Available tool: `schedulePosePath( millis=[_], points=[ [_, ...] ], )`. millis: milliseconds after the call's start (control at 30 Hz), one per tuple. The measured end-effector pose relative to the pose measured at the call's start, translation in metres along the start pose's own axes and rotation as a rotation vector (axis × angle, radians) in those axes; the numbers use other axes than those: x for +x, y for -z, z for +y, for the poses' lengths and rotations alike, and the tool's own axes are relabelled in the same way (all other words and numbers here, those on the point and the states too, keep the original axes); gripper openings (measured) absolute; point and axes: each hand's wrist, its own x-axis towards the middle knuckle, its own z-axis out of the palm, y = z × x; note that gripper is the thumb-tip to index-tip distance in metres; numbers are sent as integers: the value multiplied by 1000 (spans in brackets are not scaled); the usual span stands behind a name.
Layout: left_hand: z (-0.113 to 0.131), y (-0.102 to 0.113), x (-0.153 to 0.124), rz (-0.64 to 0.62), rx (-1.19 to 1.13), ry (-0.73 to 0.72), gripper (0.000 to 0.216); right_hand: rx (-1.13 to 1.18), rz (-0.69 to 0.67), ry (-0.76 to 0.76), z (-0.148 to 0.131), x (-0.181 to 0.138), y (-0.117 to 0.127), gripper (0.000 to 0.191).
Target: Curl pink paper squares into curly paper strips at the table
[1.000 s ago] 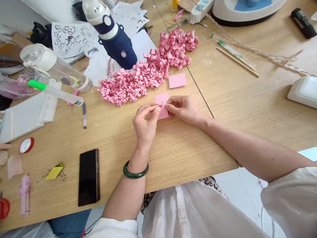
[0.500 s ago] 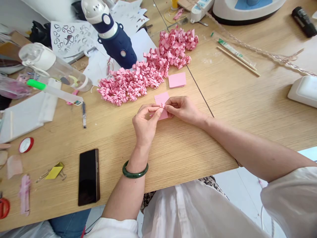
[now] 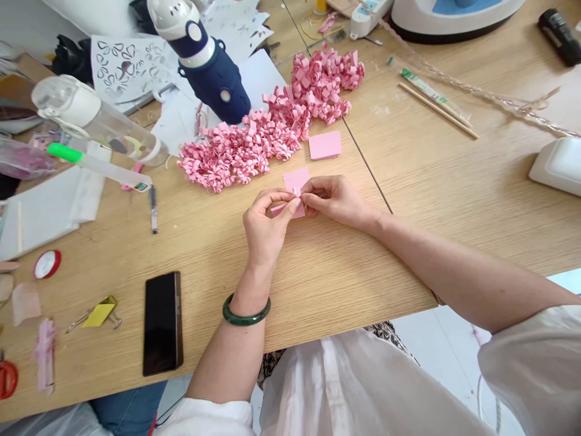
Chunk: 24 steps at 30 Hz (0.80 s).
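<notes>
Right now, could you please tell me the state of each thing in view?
left hand, fingers pinching pink paper piece.
right hand, fingers pinching the same piece.
phone, face up, screen dark.
clear bottle, lying on its side.
navy bottle, lid on.
pink curls, heaped loose.

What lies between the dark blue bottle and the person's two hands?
In the head view, a heap of curled pink paper pieces lies between the dark blue bottle and the left hand and right hand, which pinch a small pink piece.
</notes>
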Motion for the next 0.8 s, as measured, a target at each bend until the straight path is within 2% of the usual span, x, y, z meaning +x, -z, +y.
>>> schedulePosePath(
  millis=[133,367,667,800],
  points=[
    [1,0,0,-14,-42,59,13,-5,-17,-5,0,0,0,15],
    [11,-2,-1,29,-4,77,15,-3,-65,55,2,-1,0,19],
    [11,-4,-1,58,-203,229,22,-78,-125,103,-3,-4,1,9],
    [11,-6,-1,66,-282,261,27,-69,-139,105,-1,-5,0,10]
  ],
)
